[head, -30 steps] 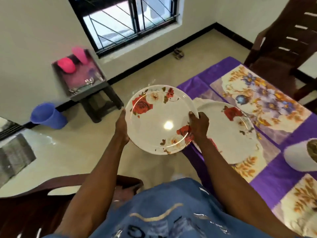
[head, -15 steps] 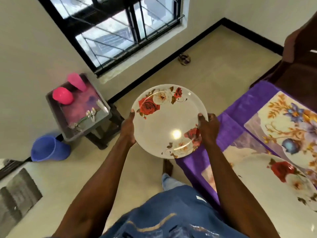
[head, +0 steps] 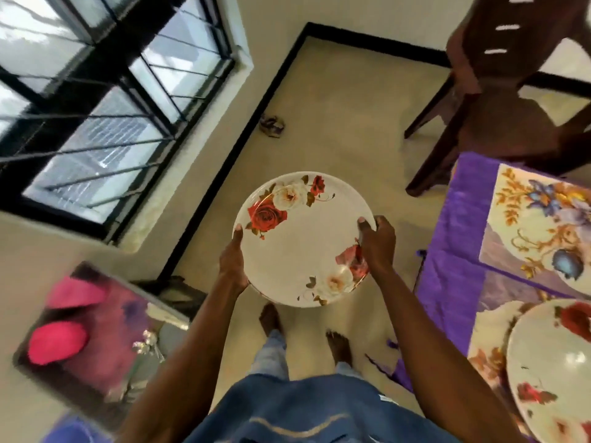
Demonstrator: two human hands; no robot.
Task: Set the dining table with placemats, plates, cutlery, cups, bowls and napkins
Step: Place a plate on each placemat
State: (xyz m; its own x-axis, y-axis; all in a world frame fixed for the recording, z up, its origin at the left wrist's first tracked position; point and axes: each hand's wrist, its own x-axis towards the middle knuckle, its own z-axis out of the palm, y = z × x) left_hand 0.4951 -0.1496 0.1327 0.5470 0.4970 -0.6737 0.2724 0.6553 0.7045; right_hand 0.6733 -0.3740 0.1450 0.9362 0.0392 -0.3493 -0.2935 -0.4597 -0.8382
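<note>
Both hands, left hand point(head: 232, 263) and right hand point(head: 376, 244), held flowered plate point(head: 303, 244); plate moved away from table point(head: 447, 276), toward next spot.

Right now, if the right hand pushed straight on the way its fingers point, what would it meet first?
The right hand grips the floral plate, pointing up-frame. Ahead lies only bare floor; the brown chair stands off to the right. Depth is uncertain, but the way looks free.

Left hand point(head: 232, 263) and right hand point(head: 377, 243) grip opposite edges.
</note>
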